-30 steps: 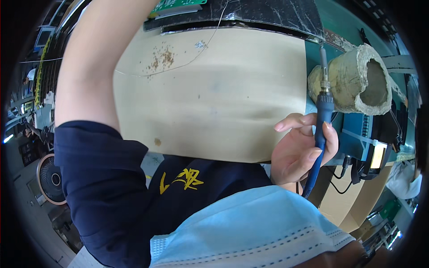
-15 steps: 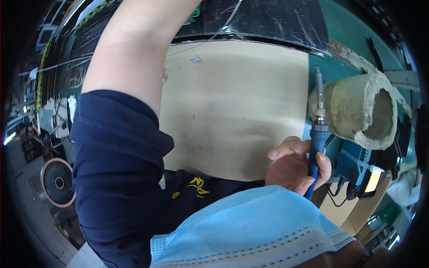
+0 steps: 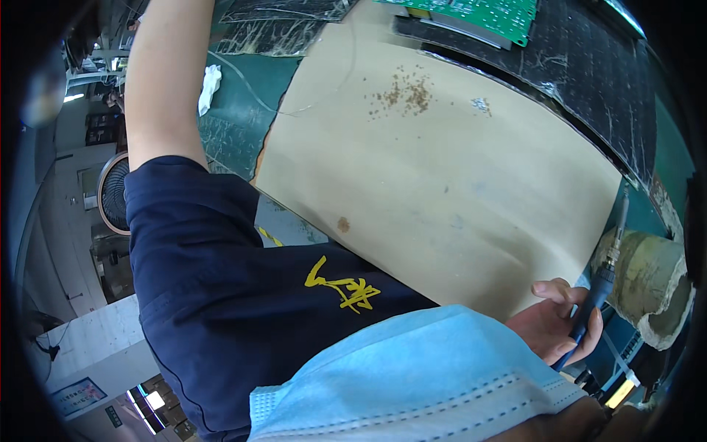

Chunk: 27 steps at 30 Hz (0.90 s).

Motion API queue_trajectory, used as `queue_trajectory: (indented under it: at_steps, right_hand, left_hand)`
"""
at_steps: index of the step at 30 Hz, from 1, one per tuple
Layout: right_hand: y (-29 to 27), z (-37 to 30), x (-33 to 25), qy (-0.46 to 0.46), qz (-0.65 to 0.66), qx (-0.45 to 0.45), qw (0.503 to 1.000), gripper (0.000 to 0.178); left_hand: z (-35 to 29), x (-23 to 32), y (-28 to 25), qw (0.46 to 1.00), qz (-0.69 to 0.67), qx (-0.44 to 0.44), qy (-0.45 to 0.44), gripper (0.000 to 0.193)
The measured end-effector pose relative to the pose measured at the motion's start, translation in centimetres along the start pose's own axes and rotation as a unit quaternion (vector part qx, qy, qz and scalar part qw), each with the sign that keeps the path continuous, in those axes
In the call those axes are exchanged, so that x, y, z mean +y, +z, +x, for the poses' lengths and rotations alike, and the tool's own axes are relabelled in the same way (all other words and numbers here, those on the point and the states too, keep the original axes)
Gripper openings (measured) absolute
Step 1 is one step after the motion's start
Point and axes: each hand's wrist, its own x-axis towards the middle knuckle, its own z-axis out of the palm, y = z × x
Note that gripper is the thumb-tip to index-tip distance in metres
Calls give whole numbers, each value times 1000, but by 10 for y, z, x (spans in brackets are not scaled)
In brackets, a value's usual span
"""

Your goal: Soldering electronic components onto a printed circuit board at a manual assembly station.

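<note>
My right hand (image 3: pixel 546 328) is closed around the blue handle of a soldering iron (image 3: pixel 602 280), which stands nearly upright at the right edge of a tan sheet (image 3: pixel 508 177). Its metal tip points away from me, above the bench. My left arm (image 3: pixel 168 88) stretches up to the far left, and the hand itself lies beyond the picture's top edge. Brown crumbs (image 3: pixel 409 94) and a small silvery patch of bits (image 3: pixel 480 105) are scattered on the far part of the sheet.
A green circuit board (image 3: pixel 486 16) rests at the far side on a dark surface. A rough, hollow pale cylinder (image 3: pixel 644 276) lies right of the iron. White crumpled tissue (image 3: pixel 210 90) and a thin wire (image 3: pixel 250 85) are on the green mat at left. A fan (image 3: pixel 114 195) stands farther left.
The view has swung left, bringing the circuit board and brown crumbs into sight. My right hand still grips the soldering iron; my left arm remains stretched away.
</note>
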Motion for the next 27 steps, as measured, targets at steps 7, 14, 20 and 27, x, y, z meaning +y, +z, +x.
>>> queue_trajectory:
  at_steps: [7,14,20,27]
  right_hand:
    - [3,1,2,11,-59,28,998,48]
    - [4,0,6,28,-149,74,986,46]
    - [9,1,8,24,-180,83,980,48]
    - [5,2,8,5,-162,50,985,47]
  left_hand:
    - [81,-47,159,956,-102,263,78,60]
    - [156,54,162,987,-137,-25,-75,82]
    - [163,42,182,993,-86,57,-54,74]
    - [54,-7,129,868,-476,92,-107,50]
